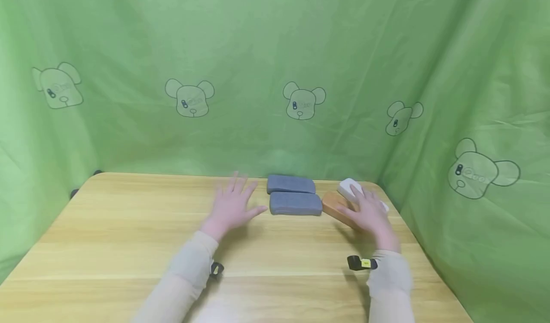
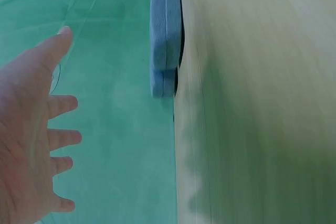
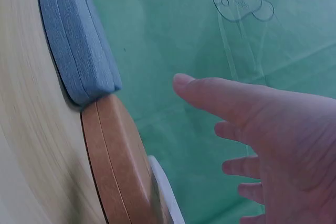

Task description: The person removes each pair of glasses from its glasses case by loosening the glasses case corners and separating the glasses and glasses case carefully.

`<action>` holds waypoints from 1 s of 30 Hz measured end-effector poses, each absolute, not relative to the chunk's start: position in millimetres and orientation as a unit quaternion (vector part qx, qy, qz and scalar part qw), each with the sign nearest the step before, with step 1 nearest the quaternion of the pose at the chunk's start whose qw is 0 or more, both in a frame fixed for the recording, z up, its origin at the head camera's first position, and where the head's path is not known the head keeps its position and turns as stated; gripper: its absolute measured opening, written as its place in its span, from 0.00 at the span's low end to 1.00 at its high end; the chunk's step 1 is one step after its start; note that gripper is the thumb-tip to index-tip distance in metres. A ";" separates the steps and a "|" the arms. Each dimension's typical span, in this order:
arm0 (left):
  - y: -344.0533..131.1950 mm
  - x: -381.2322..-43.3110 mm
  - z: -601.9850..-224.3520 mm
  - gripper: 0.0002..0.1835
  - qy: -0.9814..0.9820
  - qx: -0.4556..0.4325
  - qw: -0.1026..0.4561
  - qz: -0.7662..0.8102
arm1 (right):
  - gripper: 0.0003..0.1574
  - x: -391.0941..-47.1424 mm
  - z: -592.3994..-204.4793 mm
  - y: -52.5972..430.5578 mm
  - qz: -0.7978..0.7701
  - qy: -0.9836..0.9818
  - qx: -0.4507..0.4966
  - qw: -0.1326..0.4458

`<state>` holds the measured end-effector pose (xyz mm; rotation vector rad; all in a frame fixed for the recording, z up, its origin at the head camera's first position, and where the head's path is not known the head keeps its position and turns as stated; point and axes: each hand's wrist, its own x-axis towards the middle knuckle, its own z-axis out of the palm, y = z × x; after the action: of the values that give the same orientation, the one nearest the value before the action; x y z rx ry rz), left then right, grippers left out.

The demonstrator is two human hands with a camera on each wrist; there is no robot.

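Note:
Two blue-grey oblong cases, shaped like glasses cases, lie one behind the other at the table's far edge: a rear one (image 1: pixel 290 183) and a front one (image 1: pixel 295 203). A brown case (image 1: pixel 335 203) lies slanted, touching the front blue-grey case's right end. Behind it is a white case (image 1: pixel 347 188), partly hidden by my right hand (image 1: pixel 371 213). That hand hovers over the brown and white cases, fingers spread, apart from them in the right wrist view. My left hand (image 1: pixel 232 207) is held above the table, left of the blue-grey cases, with fingers spread and holding nothing.
The wooden table (image 1: pixel 129 246) has rounded far corners. A green curtain (image 1: pixel 240 137) with bear-head prints hangs behind it and along both sides. Black wrist cameras sit at the left cuff (image 1: pixel 216 268) and right cuff (image 1: pixel 355 263).

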<state>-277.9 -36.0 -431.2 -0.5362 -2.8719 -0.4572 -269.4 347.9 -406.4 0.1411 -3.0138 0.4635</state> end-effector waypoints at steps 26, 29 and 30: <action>77.3 -294.5 -429.4 0.43 -0.949 -0.268 0.107 -0.126 | 0.55 -263.9 -417.9 407.6 0.195 -0.979 -0.006 0.051; 85.9 -296.2 -427.5 0.43 -0.945 -0.275 0.112 -0.135 | 0.54 -265.6 -419.5 410.8 0.198 -0.979 -0.010 0.053; 88.5 -297.0 -427.5 0.42 -0.944 -0.277 0.114 -0.136 | 0.54 -266.2 -420.6 412.0 0.200 -0.978 -0.012 0.053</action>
<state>-297.0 88.5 -427.5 -0.8124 -2.7696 -0.3982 -266.2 412.0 -420.6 -0.0355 -2.9739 0.6070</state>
